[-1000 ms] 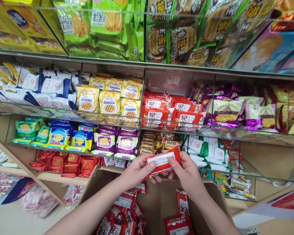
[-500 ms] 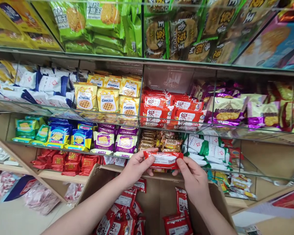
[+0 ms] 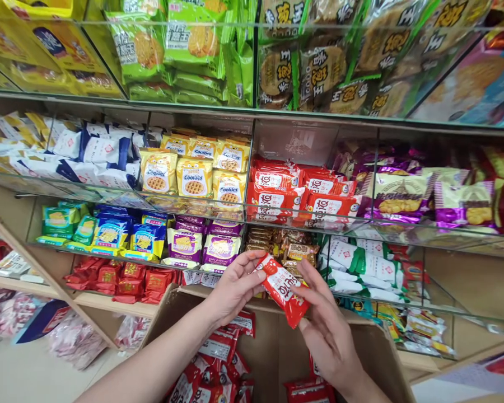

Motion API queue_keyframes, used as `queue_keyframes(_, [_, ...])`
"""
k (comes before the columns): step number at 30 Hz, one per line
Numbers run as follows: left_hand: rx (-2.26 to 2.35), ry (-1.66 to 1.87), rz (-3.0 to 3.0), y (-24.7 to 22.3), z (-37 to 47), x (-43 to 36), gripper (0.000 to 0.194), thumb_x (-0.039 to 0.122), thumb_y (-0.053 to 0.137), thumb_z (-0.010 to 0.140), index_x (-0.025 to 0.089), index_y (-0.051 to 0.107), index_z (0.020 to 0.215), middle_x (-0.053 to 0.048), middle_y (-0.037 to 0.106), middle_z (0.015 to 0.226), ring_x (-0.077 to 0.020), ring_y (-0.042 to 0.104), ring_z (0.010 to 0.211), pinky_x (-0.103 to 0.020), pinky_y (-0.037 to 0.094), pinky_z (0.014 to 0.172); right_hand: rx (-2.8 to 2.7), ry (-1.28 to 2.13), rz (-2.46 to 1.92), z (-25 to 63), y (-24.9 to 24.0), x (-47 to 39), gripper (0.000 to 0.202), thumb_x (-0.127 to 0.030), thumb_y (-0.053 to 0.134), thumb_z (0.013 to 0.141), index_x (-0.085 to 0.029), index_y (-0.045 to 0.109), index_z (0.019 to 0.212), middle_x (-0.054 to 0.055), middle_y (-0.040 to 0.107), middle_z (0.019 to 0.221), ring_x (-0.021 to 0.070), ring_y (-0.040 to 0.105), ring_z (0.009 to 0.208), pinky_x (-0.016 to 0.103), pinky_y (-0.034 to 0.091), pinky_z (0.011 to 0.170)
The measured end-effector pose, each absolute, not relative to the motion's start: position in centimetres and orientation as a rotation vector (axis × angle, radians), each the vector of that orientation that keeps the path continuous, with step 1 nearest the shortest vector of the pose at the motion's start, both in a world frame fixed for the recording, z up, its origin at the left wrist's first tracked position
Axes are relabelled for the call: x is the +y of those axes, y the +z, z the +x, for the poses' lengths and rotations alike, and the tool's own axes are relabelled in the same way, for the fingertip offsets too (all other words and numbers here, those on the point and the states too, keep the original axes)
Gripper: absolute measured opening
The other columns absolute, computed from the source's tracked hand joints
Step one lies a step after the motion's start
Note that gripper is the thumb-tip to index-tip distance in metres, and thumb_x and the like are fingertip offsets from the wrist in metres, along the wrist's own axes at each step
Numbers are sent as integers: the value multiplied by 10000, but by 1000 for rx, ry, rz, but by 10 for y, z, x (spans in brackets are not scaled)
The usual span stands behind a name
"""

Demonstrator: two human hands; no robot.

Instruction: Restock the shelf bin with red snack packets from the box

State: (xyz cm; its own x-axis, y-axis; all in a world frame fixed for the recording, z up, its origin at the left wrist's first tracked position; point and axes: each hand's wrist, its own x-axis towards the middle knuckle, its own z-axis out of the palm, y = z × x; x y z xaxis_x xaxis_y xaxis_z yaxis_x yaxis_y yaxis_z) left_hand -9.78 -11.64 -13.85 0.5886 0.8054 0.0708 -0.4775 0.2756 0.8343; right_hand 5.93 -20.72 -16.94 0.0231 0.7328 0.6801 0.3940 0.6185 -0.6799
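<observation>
Tilted over a cardboard box [image 3: 273,358] is a red-and-white biscuit packet [image 3: 280,288], its printed face turned up. My left hand [image 3: 237,288] pinches its upper left end between thumb and fingers. At the lower right end, my right hand [image 3: 330,330] has fingertips on the face and the thumb by the bottom edge. More red biscuit packets [image 3: 212,358] lie in the box, mostly at its left. My right hand partly hides those at the right. Matching stacked packets [image 3: 275,196] fill a shelf compartment just above my hands.
Glass dividers and shelf lips [image 3: 193,210] separate the snacks. Yellow cookie packs [image 3: 195,178] stand left of the red stack, purple-and-cream packs [image 3: 403,193] right of it. Below are brown packets [image 3: 298,252] and green-and-white packets [image 3: 361,260]. Bagged goods [image 3: 78,341] sit at floor level, left.
The held biscuit packet has turned from level, back side showing, to a slant with its printed front showing. My right hand has shifted its hold lower. The view has moved slightly.
</observation>
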Motion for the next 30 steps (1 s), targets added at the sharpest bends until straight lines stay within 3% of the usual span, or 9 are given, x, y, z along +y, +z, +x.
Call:
queue_keyframes(3, [412,922,950,-138,-95,-118,453,119,703,674,227,521,1075,-26,603,1079,-144,595,919,-257,472,780,-1360,574,-962,54,-174,-203,444,-182,508,825,-260,378,1242,127,126,1470,273,335,1278,434,419,958])
queue_keyframes(7, [413,955,970,-136,-92,-120,529,112,730,635,225,493,1094,-19,622,1017,-131,601,872,-247,472,775,-1204,713,-1063,50,-176,-198,511,-231,565,805,-243,330,1258,152,435,1292,225,511,1137,397,464,914])
queue_keyframes(9, [430,931,999,-137,-91,-120,560,148,727,653,234,462,1139,-9,637,946,-129,610,826,-260,480,761,-1172,719,-1051,50,-174,-197,521,-227,570,802,-245,319,1257,136,503,1217,216,516,1129,376,479,895])
queue_keyframes(13, [487,869,1095,-141,-94,-119,426,219,717,683,198,506,1052,-2,641,854,-121,615,742,-247,497,686,-995,595,-969,49,-166,-197,566,-232,615,758,-265,309,1233,146,366,1339,202,533,1105,336,496,863])
queue_keyframes(15, [497,893,1145,-143,-96,-117,352,202,727,673,193,516,955,20,636,813,-97,605,728,-215,487,689,-947,671,-939,50,-163,-195,608,-249,646,725,-247,298,1223,153,430,1288,194,585,1022,339,510,832])
queue_keyframes(19, [459,795,1255,-144,-97,-115,309,206,727,672,191,501,881,51,600,759,-55,564,618,-163,452,589,-868,836,-983,54,-160,-193,581,-263,690,686,-220,346,1152,68,644,981,170,647,825,320,531,745])
queue_keyframes(22, [453,764,1311,-146,-95,-117,373,222,738,655,181,528,960,19,593,837,-84,571,697,-202,467,649,-738,745,-965,51,-160,-195,558,-260,721,659,-245,383,1103,33,655,983,152,649,803,283,534,705])
queue_keyframes(25, [471,809,1373,-151,-93,-119,351,207,746,643,177,551,932,15,581,838,-86,555,724,-203,456,670,-753,841,-953,43,-166,-197,511,-273,731,645,-221,435,1058,45,681,934,179,657,803,317,538,720])
queue_keyframes(30, [436,842,1376,-149,-93,-121,295,314,696,703,177,546,916,10,582,789,-102,561,729,-225,467,660,-886,818,-1025,39,-172,-198,361,-308,661,718,-197,476,1007,68,686,958,202,658,853,344,540,750])
